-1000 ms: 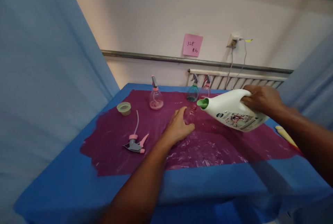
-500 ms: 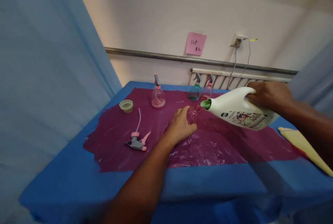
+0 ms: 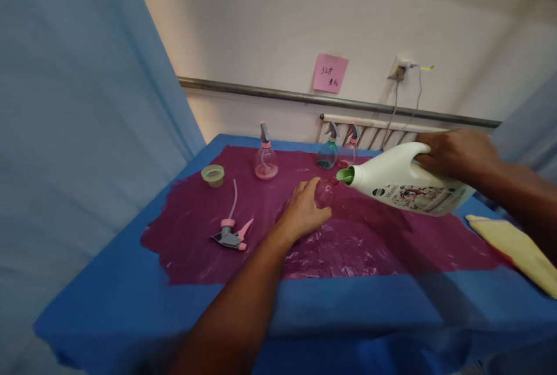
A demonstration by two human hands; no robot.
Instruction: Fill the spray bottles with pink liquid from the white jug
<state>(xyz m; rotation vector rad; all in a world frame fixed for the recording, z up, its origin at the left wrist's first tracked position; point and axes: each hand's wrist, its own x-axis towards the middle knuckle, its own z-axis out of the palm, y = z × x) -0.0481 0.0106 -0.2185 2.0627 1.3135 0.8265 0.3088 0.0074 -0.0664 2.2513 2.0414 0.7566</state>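
My left hand (image 3: 304, 208) is wrapped round a clear pink spray bottle (image 3: 325, 191) without its top, tilted to the right on the sheet. In my right hand (image 3: 452, 153) is the handle of a large cream-white detergent jug (image 3: 391, 180), tipped so its green spout (image 3: 346, 175) meets the bottle's mouth. Whether liquid is flowing I cannot tell. A grey and pink trigger sprayer head (image 3: 230, 235) with its tube lies to the left of my left hand. Beyond it stands a pink spray bottle (image 3: 266, 166) with some pink liquid at the bottom.
A small pale green tub (image 3: 213, 176) sits at the left of the purple plastic sheet (image 3: 187, 247). A teal spray bottle (image 3: 327, 155) and another pink spray bottle (image 3: 348, 153) stand at the back. A yellow cloth (image 3: 513, 247) lies at the right edge of the blue table (image 3: 348, 305).
The jug's rear has swung slightly up and to the right with my right hand, leaving the jug lying flatter. The spout stays at the bottle's mouth, and my left hand keeps its hold.
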